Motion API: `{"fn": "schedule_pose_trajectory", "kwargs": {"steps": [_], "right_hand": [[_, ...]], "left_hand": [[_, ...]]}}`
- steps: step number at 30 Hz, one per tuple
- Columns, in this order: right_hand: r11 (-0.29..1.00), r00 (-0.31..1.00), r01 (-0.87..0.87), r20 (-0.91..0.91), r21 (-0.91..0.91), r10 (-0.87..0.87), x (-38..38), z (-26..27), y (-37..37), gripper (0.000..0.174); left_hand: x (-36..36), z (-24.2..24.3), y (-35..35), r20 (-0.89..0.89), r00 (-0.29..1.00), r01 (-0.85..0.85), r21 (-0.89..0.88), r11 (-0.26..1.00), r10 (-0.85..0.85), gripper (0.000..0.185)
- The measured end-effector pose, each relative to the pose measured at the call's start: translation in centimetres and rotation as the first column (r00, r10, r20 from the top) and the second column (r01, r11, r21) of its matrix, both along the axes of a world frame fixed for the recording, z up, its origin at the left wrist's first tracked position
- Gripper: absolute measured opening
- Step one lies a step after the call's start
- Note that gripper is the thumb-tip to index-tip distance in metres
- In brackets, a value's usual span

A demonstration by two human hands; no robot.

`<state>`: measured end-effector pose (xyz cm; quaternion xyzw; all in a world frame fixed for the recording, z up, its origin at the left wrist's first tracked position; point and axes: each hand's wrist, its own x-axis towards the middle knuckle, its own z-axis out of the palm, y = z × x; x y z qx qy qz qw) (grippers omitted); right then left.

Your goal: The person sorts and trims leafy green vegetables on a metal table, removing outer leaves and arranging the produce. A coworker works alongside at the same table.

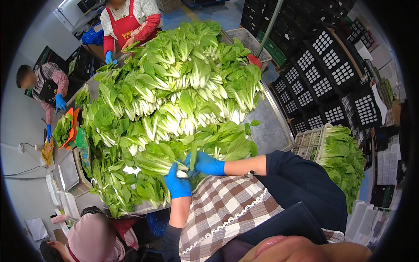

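Observation:
My left hand [178, 184], in a blue glove, grips the white base of a leafy green head [158, 159], its leaves pointing left. Close beside that base is my right hand [207, 163], gloved in blue too, its fingers closed on a narrow green leaf [193, 153] that stands up from them; the fingertips are partly hidden. Beyond both hands, a large heap of leafy greens with white stalks [176, 116] covers much of a metal table [270, 122]. Smaller greens [149, 188] lie at the near edge, left of my left hand.
Co-workers stand at the far side [131, 24], at the left [49, 82] and at the lower left [91, 237]. An orange scoop-like tray [72, 129] and a metal tray [68, 168] are at the left. Right are a crate [306, 142] beside stacked greens [342, 163] and black crates [314, 70].

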<state>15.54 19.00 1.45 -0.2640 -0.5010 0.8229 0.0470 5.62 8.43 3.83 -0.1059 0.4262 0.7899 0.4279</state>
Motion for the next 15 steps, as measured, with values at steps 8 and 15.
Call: {"fn": "schedule_pose_trajectory", "kwargs": {"steps": [8, 15], "right_hand": [[0.955, 0.981, -0.039, -0.194, -0.294, -0.02, 1.1, -1.3, 0.2, 0.031], [0.998, 0.996, 0.053, -0.066, -0.038, -0.055, 0.6, 0.6, 0.6, 0.032]], "left_hand": [[-1.6, -2.3, -1.0, 0.214, 0.972, -0.125, 0.113, 0.986, 0.099, 0.029], [-3.9, -1.1, -2.4, 0.217, 0.945, -0.278, 0.136, 0.951, 0.245, 0.024]]}}
